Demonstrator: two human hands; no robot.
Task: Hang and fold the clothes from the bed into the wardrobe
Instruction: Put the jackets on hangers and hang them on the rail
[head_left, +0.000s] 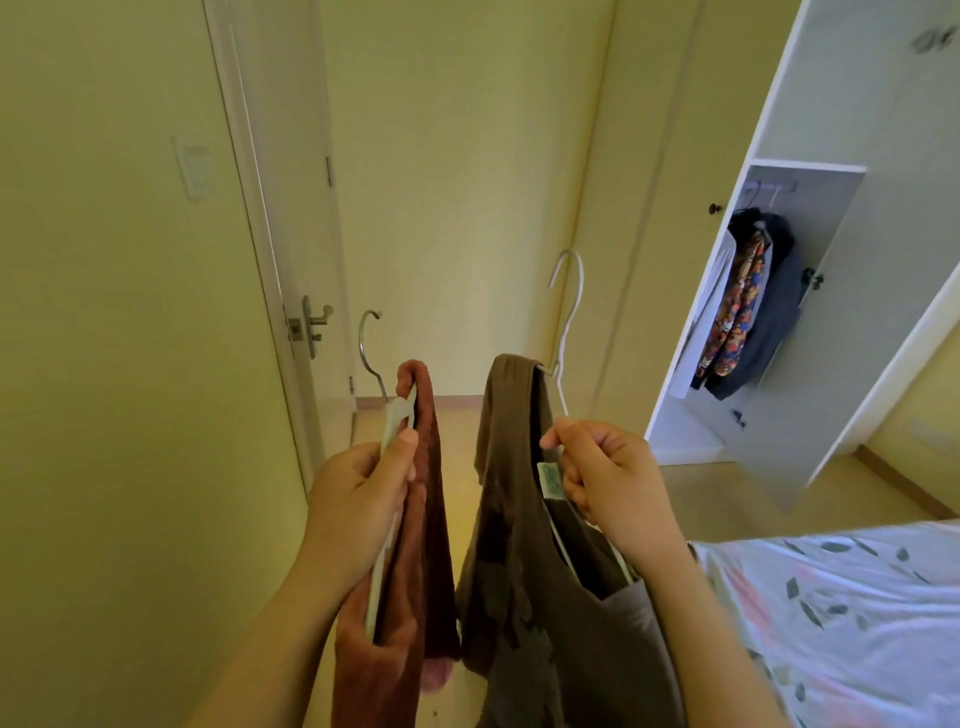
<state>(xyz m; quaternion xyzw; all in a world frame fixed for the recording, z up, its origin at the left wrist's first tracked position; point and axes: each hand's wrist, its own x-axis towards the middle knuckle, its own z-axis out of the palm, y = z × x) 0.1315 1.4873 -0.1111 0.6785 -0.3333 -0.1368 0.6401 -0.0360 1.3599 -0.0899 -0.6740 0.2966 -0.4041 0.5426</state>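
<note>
Cut off at bottom edge: rust-red garment, brown garment. Cut off at right and bottom edges: bed. Cut off at top edge: wardrobe. Mostly hidden inside garments: white hanger, wire hanger. Too small to read: label.

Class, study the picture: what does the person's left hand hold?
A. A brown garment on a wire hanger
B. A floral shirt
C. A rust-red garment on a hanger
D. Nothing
C: the left hand grips a hanger carrying the rust-red garment; the brown garment is held by the right hand.
</note>
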